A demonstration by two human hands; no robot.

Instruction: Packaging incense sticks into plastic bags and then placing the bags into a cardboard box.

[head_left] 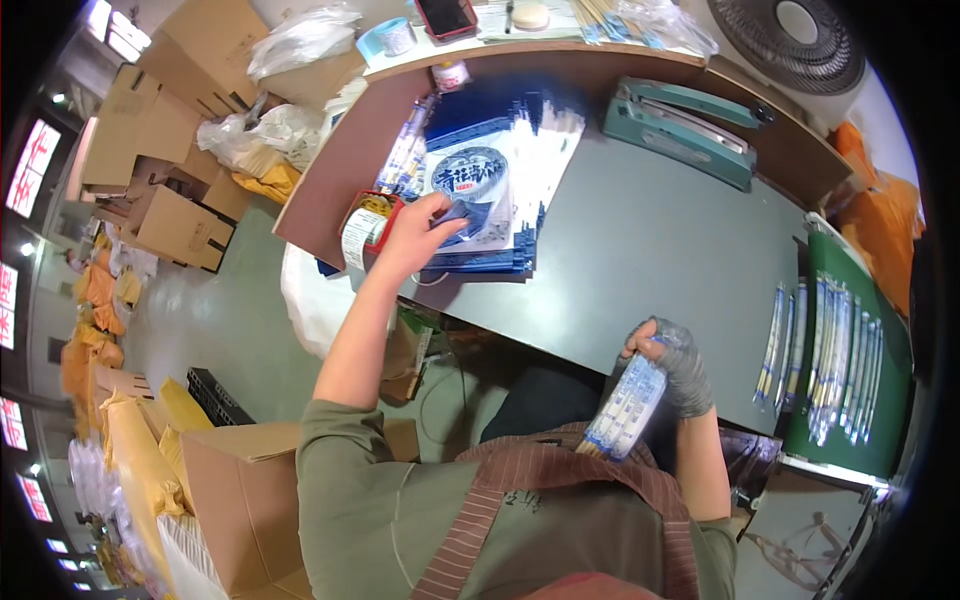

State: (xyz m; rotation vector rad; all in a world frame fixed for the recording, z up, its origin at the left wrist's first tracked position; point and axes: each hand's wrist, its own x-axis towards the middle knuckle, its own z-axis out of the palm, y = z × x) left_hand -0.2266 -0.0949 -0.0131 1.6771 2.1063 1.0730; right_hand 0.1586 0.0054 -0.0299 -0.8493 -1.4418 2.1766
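Note:
My left hand [418, 232] is at the left side of a stack of blue-and-white printed bags [490, 185]. Its thumb and fingers close on a dark blue fold at the top bag; the fingertips are partly covered. My right hand [672, 362], in a grey fingerless glove, is wrapped round a bundle of paper-wrapped chopsticks [622, 412]. This bundle tilts down toward my apron, just off the table's front edge. Close beside my left wrist stands a red box of rubber bands [376, 212] with a white label.
More wrapped sticks [405, 150] lie behind the box. A green sealing machine [685, 130] stands at the back of the grey table [650, 240]. Several wrapped chopsticks [840, 360] rest on a green surface at right. An open carton [240, 500] is at my left, a fan [795, 40] far right.

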